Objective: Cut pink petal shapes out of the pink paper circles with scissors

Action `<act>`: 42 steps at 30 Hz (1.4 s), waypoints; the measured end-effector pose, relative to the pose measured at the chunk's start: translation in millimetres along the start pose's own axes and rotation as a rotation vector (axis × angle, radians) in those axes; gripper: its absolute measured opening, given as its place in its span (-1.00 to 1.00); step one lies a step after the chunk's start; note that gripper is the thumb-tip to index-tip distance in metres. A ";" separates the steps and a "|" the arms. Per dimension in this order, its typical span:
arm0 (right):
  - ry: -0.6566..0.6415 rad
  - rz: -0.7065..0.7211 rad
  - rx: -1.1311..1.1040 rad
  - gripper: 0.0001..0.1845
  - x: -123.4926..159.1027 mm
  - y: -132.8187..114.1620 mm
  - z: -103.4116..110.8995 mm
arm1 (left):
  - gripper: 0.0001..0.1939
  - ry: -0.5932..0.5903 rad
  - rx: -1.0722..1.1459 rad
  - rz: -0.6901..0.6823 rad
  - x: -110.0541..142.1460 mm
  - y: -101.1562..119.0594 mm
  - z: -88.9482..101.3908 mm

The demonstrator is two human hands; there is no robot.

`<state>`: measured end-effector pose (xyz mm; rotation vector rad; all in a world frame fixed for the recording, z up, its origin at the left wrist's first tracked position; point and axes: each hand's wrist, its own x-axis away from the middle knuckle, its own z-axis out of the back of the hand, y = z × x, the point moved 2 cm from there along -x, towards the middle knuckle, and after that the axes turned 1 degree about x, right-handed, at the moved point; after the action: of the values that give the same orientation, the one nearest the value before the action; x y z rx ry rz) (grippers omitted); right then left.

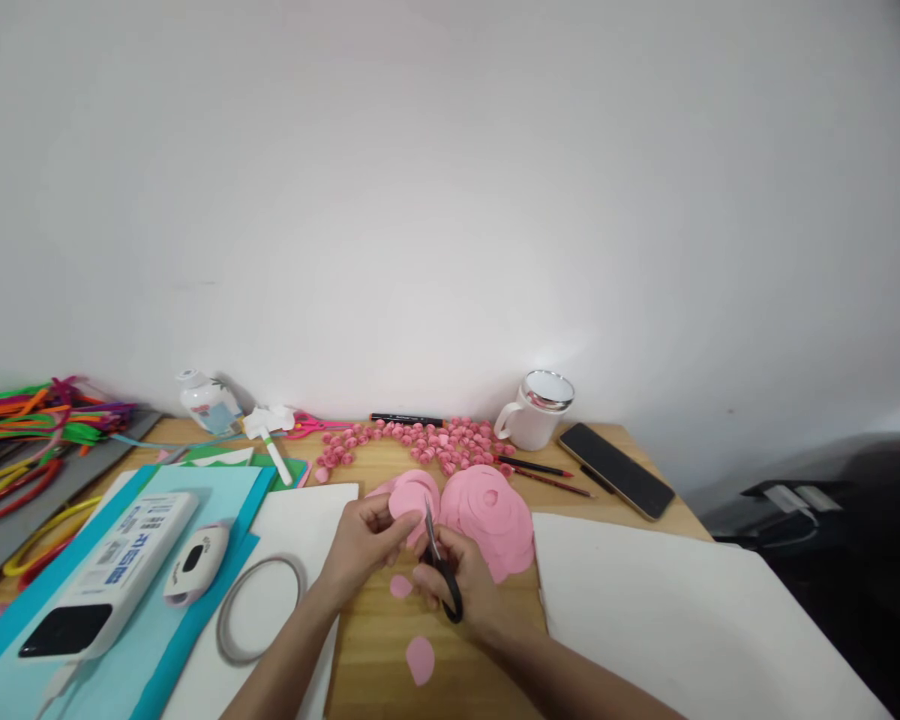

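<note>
My left hand pinches a pink paper circle just above the wooden table. My right hand grips black-handled scissors, whose blades point up into the circle's edge. A stack of pink paper circles lies right behind my hands. Two small pink offcuts lie on the wood below them. Several rolled pink paper buds are scattered farther back.
A white mug, a phone and pencils sit at the back right. White sheets lie right and left. On the blue sheets at left rest a white power bank, a small white device and a tape ring. Coloured pipe cleaners are piled far left.
</note>
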<state>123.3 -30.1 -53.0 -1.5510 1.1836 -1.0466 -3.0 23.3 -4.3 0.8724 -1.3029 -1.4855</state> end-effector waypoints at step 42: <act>0.012 -0.015 0.006 -0.71 -0.7 1.0 -0.2 | -0.61 0.075 0.022 -0.024 -0.9 -1.0 3.6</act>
<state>122.7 -29.5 -53.9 -1.5536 1.1777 -1.0697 -6.3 25.3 -4.7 0.9516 -1.2596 -1.4458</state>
